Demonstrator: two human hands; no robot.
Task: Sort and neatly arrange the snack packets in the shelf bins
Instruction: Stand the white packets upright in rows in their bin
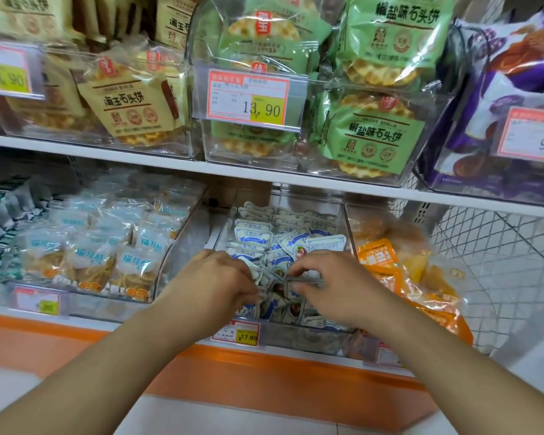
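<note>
Both your hands are down in the middle clear plastic bin (343,215) of small blue-and-white snack packets (253,235), tidying its front half.

Taking that bin as the landmark: to its left sits the clear bin of pale-blue twisted-pastry packets (88,255), already fairly orderly. Your left hand (214,277) is at the bin's front left, fingers curled onto a loose white packet (258,274). Your right hand (330,284) is just beside it, thumb and fingers pinching another packet (305,285). To the right lie the orange snack packets (377,255) in the neighbouring bin. The back rows stand upright and face out; the front heap is jumbled. You would do well to lift one packet at a time, turn its label forward, and stand it against the last neat row, keeping strays out of the orange side.
</note>
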